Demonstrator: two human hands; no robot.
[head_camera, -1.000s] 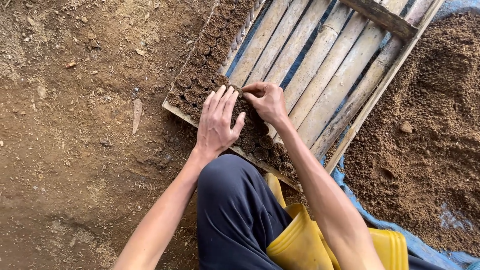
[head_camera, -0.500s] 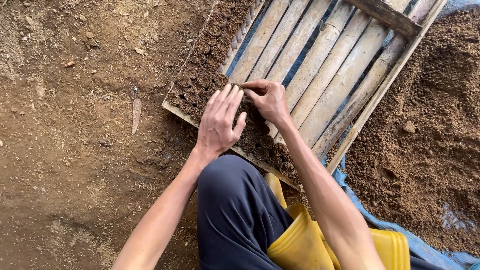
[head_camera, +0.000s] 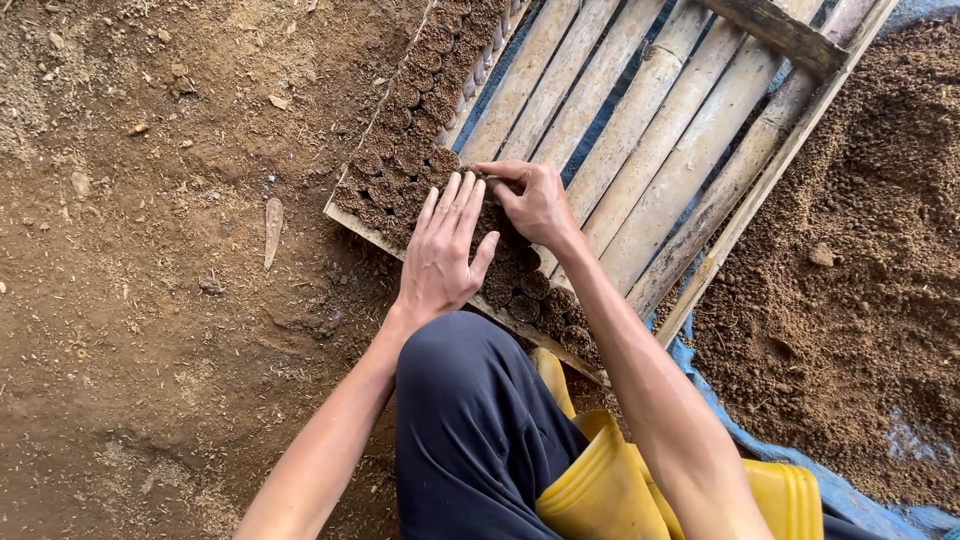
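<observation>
A left hand (head_camera: 445, 250) is lying flat and open on soil-filled seedling pots (head_camera: 400, 170) while the right hand (head_camera: 538, 203) is pinching one in a bamboo tray (head_camera: 640, 150).

Left hand (head_camera: 445, 250) flat and right hand (head_camera: 535, 200) curled on soil-filled pots (head_camera: 410, 165) in a bamboo-slat tray (head_camera: 640, 130).

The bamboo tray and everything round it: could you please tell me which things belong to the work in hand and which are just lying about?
In hand:
- left hand, flat on the soil plugs
- right hand, fingers curled at the plugs
- soil plugs, packed in rows
- bamboo tray

Lying about:
- loose soil heap
- blue sheet
- dry leaf
- yellow boots
</observation>
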